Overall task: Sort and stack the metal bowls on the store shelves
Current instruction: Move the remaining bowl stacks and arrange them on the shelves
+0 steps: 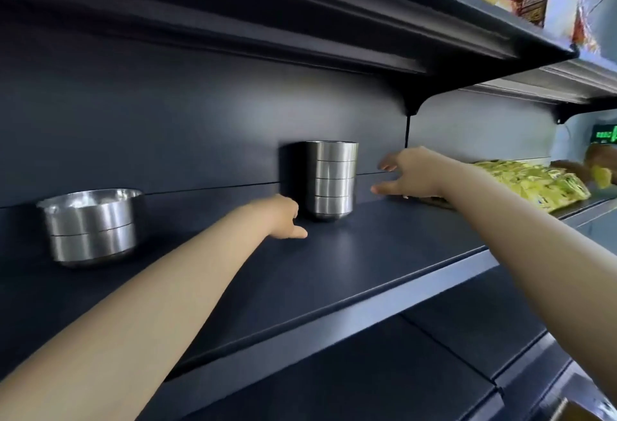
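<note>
Stack of four metal bowls [330, 182] stands on the shelf [367, 253] between two hands: right hand [412, 173] just beside, grip spread wide, empty; left hand [285, 220] at its base, grip unreadable.

Dim, glare on the back panel [187, 126], wide-angle bending edges.
</note>
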Demonstrator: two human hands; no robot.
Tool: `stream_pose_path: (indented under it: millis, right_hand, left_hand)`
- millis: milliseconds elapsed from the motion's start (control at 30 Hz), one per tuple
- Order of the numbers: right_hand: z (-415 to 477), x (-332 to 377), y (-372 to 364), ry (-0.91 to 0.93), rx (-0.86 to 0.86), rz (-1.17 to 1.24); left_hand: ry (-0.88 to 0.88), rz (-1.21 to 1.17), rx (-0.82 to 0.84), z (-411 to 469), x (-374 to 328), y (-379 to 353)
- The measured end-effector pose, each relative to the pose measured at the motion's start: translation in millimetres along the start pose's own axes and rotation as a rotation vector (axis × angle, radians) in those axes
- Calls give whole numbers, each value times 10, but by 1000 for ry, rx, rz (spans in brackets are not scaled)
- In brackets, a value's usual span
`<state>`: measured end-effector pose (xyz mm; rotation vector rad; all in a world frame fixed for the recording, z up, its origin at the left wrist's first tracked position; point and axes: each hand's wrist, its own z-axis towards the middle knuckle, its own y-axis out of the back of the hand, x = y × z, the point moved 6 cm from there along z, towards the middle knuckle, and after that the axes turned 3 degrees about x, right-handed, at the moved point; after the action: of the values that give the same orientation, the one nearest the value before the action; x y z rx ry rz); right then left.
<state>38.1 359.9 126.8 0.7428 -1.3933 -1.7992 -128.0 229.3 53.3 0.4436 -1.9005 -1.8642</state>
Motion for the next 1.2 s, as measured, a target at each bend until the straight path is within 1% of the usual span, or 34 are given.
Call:
stream_pose_path:
  millis: [167,233,400,500,567,700,833,1033,1133,1200]
  right_hand:
    - [561,-218,-113,16,-47,131]
    - [794,-327,-180,8,-68,226]
    - [1297,-570,-450,10,-145,678]
    - [1587,-606,-669,60,-99,928]
    - [1773,-603,-777,124,-53,998]
    - [2044,-590,-900,309,-55,1156]
    - [2111,-545,-963,441,58,1376]
    - [2042,-607,-950,559,169,1387]
    - [1951,-609,-948,581,274,1462]
    - [1875,-542,-964,620,361,1443]
  left_hand:
    - [89,-265,2,542,-26,-133]
    - [131,-398,10,717,-70,-255]
    - [229,-806,-30,1136,-127,-541]
    - [214,-993,-98,1335,-146,-614]
    - [196,-1038,-159,1404,-175,-617]
    - [202,-1134,-292,1516,-196,-580]
    - [239,-1141,-290,1493,-223,-566]
    - [274,-1134,-273,1308,-289,-558]
    - [275,-1104,-248,1119,-354,-568]
    - [278,-1087,-219,998,-404,-575]
